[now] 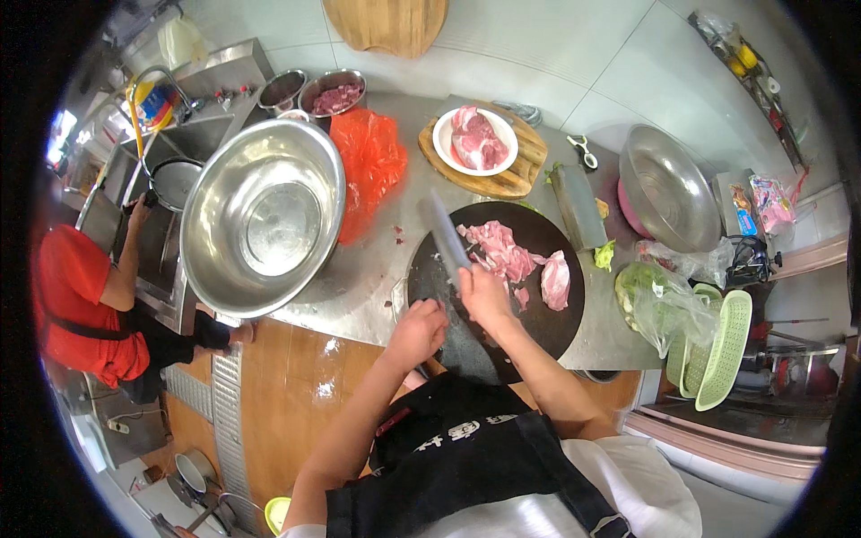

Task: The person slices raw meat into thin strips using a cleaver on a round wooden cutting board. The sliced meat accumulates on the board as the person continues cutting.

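Observation:
My right hand (485,296) grips a cleaver (446,232), its blade tilted up over the round dark chopping board (457,343). Beside it, my left hand (420,331) is curled at the board's left edge; whether it holds anything is hidden. Sliced raw meat (501,249) lies heaped on the board, with a larger raw piece (555,281) to its right. Behind the board, a white bowl (440,151) with a big chunk of raw meat (476,141) rests on a wooden board (531,165).
A large steel basin (262,289) stands left, beside a red plastic bag (366,168). On the right are another metal bowl (669,188), bagged vegetables (652,296) and green baskets (726,350). A person in red (81,302) works at the sink (192,138).

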The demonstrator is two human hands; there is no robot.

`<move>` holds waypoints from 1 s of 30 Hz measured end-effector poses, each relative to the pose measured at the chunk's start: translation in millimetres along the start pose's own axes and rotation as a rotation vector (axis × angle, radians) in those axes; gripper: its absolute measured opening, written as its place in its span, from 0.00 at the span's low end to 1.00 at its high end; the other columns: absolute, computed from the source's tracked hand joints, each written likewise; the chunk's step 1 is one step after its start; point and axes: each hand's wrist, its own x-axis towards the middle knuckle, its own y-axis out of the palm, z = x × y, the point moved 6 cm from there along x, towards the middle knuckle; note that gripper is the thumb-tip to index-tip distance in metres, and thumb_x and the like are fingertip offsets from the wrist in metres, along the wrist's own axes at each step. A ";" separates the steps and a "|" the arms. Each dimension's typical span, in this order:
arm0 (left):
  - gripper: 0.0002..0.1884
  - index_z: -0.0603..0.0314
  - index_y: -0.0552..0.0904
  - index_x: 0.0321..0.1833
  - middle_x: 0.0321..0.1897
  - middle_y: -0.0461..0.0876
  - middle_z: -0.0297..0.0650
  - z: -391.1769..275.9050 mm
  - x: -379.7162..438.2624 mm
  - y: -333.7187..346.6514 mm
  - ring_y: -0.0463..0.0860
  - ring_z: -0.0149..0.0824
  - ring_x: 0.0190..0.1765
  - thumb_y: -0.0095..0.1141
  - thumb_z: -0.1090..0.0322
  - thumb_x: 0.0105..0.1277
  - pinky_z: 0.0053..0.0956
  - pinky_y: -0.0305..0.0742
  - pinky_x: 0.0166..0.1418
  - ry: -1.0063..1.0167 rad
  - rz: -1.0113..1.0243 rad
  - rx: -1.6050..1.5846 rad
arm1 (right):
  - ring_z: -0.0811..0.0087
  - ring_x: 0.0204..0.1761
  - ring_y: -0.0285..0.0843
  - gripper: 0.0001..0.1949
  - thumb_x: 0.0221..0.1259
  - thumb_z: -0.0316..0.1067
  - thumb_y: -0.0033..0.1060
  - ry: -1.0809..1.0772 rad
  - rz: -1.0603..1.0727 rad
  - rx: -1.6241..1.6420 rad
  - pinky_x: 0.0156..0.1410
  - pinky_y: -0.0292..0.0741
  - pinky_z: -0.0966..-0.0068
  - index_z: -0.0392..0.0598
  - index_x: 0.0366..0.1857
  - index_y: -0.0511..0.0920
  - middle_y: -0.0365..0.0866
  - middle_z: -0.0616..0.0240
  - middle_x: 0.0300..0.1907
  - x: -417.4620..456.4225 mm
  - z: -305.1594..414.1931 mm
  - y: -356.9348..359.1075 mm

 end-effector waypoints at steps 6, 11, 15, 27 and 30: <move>0.08 0.63 0.76 0.42 0.33 0.78 0.42 18.2 -16.5 -2.7 0.80 0.40 0.36 0.52 0.81 0.60 0.31 0.75 0.40 -0.246 -0.158 -0.362 | 0.45 0.32 0.81 0.16 0.67 0.46 0.49 -0.007 0.014 0.161 0.40 0.75 0.53 0.42 0.37 0.77 0.80 0.46 0.27 -45.9 -21.1 -52.3; 0.08 0.63 0.70 0.48 0.35 0.79 0.40 38.0 -28.8 -10.6 0.80 0.30 0.34 0.48 0.79 0.68 0.24 0.76 0.38 -0.452 -0.334 -0.566 | 0.46 0.32 0.80 0.15 0.64 0.47 0.55 -0.096 0.399 0.078 0.37 0.74 0.56 0.44 0.34 0.78 0.79 0.49 0.26 -112.0 -47.1 -57.8; 0.05 0.62 0.68 0.44 0.35 0.78 0.39 50.5 -39.8 -19.2 0.78 0.27 0.34 0.47 0.77 0.69 0.22 0.77 0.37 -0.609 -0.461 -0.816 | 0.48 0.32 0.80 0.14 0.63 0.48 0.56 -0.270 0.498 -0.084 0.36 0.74 0.57 0.47 0.35 0.79 0.80 0.50 0.27 -113.0 -59.8 -47.6; 0.06 0.60 0.74 0.44 0.34 0.79 0.36 37.8 -9.1 11.6 0.78 0.26 0.33 0.47 0.78 0.68 0.21 0.76 0.37 -0.579 -0.249 -0.774 | 0.48 0.35 0.81 0.15 0.64 0.48 0.55 -0.142 0.083 -0.212 0.41 0.76 0.57 0.47 0.34 0.78 0.81 0.51 0.26 -10.9 -59.4 -90.7; 0.06 0.62 0.77 0.42 0.32 0.81 0.39 18.3 16.6 38.6 0.80 0.30 0.34 0.49 0.78 0.65 0.24 0.76 0.40 -0.449 -0.079 -0.605 | 0.59 0.22 0.79 0.15 0.65 0.44 0.57 -0.032 0.024 0.133 0.29 0.74 0.64 0.41 0.32 0.76 0.78 0.53 0.20 -26.0 -74.5 -88.7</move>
